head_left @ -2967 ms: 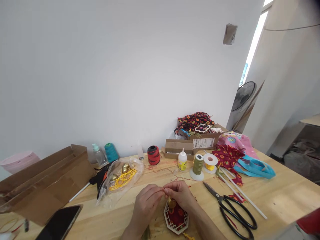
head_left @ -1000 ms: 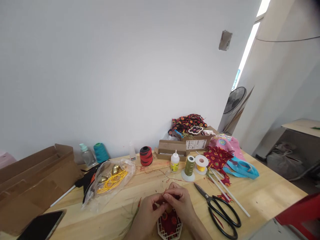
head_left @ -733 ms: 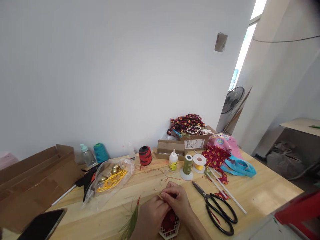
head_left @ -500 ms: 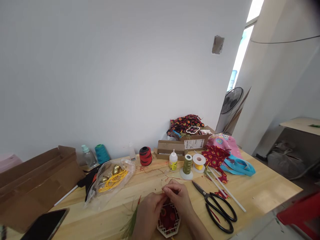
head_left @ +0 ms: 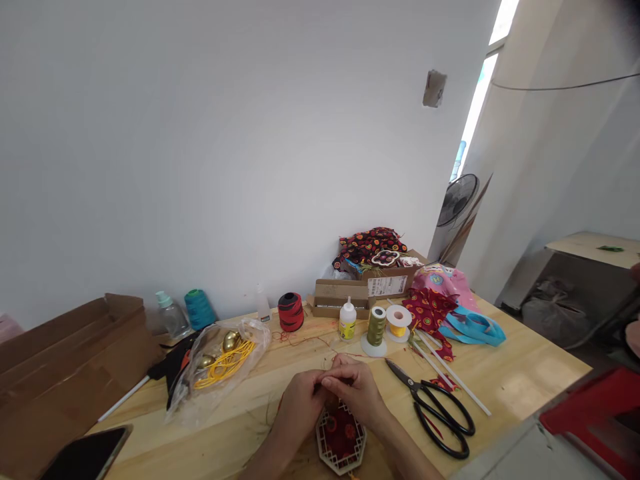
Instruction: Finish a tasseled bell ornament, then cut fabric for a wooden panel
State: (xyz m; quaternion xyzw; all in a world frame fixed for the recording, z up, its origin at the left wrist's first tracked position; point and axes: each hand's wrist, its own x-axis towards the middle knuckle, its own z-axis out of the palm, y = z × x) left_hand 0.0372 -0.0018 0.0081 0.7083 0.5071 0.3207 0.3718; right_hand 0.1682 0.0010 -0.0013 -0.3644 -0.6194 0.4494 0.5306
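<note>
An octagonal lattice-framed piece with dark red patterned fabric (head_left: 342, 433) lies at the bottom centre, its top end under my fingers. My left hand (head_left: 301, 401) is closed at its upper left, fingertips pinched together. My right hand (head_left: 357, 390) is closed at its upper right, thumb and fingers meeting the left fingertips. What the fingertips hold is hidden; a thin red thread (head_left: 350, 355) runs on the table just beyond them. Black-handled scissors (head_left: 430, 407) lie open to the right of my right hand.
Behind the hands stand a glue bottle (head_left: 347, 320), a green thread spool (head_left: 376, 327), a yellow spool (head_left: 399, 323) and a red spool (head_left: 291, 312). At left are a plastic bag (head_left: 190, 400), a phone (head_left: 87, 457) and a cardboard box (head_left: 65, 373). White sticks (head_left: 463, 383) lie right.
My fingertips have drawn closer together, and my left hand has turned over the green tassel strands, which are now mostly hidden. The view has shifted slightly.
</note>
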